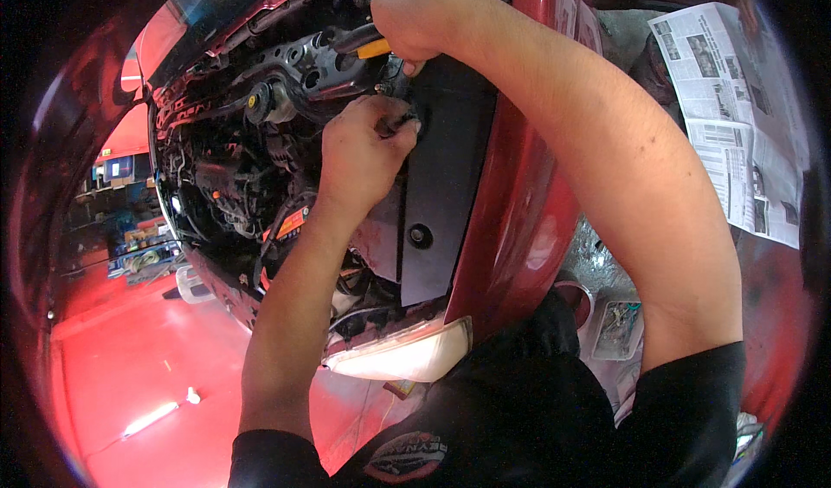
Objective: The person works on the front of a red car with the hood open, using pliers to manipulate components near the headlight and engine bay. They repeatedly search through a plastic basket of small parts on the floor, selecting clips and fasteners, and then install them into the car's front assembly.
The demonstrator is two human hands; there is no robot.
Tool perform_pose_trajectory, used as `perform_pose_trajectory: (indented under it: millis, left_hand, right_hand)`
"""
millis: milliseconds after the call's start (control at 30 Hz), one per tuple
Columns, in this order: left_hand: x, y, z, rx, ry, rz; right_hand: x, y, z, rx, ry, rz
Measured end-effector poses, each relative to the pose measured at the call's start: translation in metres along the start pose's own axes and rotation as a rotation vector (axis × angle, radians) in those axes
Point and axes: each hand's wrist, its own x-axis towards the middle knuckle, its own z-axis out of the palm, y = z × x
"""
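I lean over the open front of a red car. My left hand [368, 142] is closed at the inner edge of a black plastic cover panel [441, 181], its fingers curled round something small and dark that I cannot make out. Farther ahead, my right hand [409, 21] bends down over the far end of that panel with its fingers closed. A black and yellow handle-like piece [374, 48] sticks out to the left from under it; the rest is hidden. Just left of both hands runs a black metal crossmember [325, 68] with round holes.
The engine [234, 176] fills the bay on the left. A headlight [402, 354] sits near my chest, and the red bumper [511, 254] runs along the right. Beyond it are newspaper sheets [727, 125] and a clear tray [616, 328] of small parts. Shelves [130, 211] stand at far left.
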Motion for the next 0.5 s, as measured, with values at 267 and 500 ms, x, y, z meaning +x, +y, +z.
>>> perform_pose_trajectory:
  millis: [267, 500]
  left_hand:
    - [0.005, -0.005, -0.004, -0.164, -0.067, -0.059]
    - [-0.001, 0.008, -0.004, -0.149, 0.033, -0.214]
  right_hand:
    - [0.026, 0.008, 0.011, -0.063, -0.051, -0.163]
    - [0.004, 0.007, 0.001, -0.033, -0.005, -0.115]
